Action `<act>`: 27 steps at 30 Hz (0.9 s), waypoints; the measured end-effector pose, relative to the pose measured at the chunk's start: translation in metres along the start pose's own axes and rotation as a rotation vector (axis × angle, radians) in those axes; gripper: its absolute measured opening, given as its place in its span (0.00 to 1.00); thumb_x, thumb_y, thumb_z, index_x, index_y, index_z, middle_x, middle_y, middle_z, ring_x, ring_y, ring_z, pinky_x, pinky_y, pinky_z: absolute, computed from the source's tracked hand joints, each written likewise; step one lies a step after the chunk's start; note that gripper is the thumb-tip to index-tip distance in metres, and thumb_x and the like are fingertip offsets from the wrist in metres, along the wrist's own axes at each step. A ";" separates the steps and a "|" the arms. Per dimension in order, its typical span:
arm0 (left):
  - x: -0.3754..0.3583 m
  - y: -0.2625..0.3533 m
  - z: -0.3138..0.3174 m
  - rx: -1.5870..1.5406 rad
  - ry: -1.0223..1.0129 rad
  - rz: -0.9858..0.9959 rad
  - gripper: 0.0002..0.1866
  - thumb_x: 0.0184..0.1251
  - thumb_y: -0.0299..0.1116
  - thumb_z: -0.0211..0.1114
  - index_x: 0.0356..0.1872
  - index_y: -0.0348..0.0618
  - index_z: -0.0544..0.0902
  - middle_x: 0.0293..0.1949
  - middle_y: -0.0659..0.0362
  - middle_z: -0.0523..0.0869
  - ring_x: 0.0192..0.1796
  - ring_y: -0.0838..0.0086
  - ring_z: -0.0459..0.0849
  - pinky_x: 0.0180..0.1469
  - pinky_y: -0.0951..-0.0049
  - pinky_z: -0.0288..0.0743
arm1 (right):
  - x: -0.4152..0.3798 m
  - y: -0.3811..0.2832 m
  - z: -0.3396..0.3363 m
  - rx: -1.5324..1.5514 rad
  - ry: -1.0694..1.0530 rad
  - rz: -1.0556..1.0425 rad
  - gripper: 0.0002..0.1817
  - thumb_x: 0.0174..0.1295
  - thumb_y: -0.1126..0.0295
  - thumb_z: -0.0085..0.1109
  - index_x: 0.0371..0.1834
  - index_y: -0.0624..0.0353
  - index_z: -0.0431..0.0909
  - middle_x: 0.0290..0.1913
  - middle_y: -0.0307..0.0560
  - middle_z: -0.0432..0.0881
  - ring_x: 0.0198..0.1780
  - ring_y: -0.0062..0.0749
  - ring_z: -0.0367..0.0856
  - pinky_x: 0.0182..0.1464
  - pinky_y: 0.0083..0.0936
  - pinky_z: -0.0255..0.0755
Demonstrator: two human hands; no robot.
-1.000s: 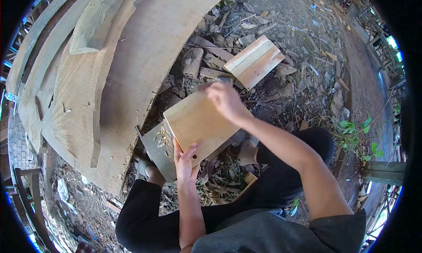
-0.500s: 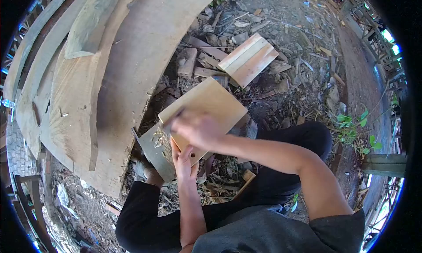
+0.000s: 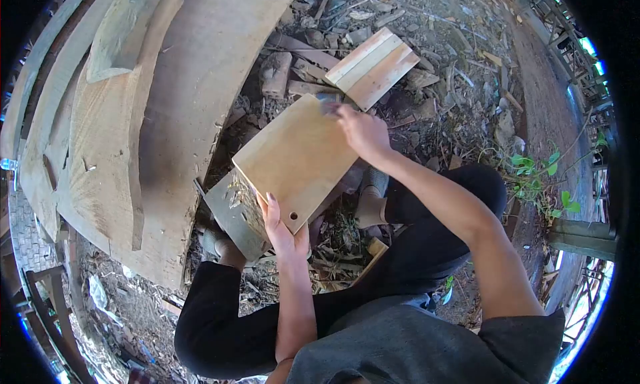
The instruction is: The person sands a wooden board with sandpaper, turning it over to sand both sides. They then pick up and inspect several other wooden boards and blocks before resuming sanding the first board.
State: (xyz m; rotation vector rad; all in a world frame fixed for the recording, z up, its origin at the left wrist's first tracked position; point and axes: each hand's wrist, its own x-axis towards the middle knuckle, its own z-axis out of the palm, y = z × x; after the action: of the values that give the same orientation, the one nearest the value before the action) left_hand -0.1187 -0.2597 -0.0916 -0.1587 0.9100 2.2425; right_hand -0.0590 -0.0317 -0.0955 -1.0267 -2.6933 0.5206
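A smooth, light-brown wooden board [image 3: 297, 154] with one round hole near its lower corner lies tilted over my knees' gap. My left hand [image 3: 285, 234] grips that lower end, thumb along the edge and fingers underneath. At the board's far right corner is my right hand [image 3: 363, 134], its fingers closed on a small grey sheet [image 3: 329, 106] that looks like sandpaper but is blurred. Under the board's left side, a grey flat slab [image 3: 233, 207] shows, with wood shavings at its edge.
A striped board of joined wooden strips [image 3: 375, 69] lies on the debris-strewn ground ahead. Large curved timber slabs [image 3: 193, 84] fill the left side. Wood offcuts [image 3: 275, 74] are scattered around, and a green plant [image 3: 537, 167] grows at the right.
My right hand has swept across the board from its left edge to the far right corner. My left hand still grips the lower end; the board appears slightly shifted in view.
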 end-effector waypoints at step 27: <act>0.004 -0.001 -0.004 -0.103 -0.037 -0.090 0.25 0.73 0.40 0.57 0.68 0.51 0.65 0.62 0.59 0.75 0.65 0.62 0.72 0.67 0.50 0.64 | -0.077 -0.017 -0.016 0.135 0.114 -0.454 0.10 0.57 0.74 0.55 0.42 0.59 0.80 0.41 0.50 0.81 0.46 0.44 0.79 0.47 0.39 0.72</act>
State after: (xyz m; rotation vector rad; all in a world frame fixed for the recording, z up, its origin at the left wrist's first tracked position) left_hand -0.1215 -0.2595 -0.0971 -0.2006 0.7539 2.2016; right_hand -0.0078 -0.0911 -0.0792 -0.3762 -2.6253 0.5234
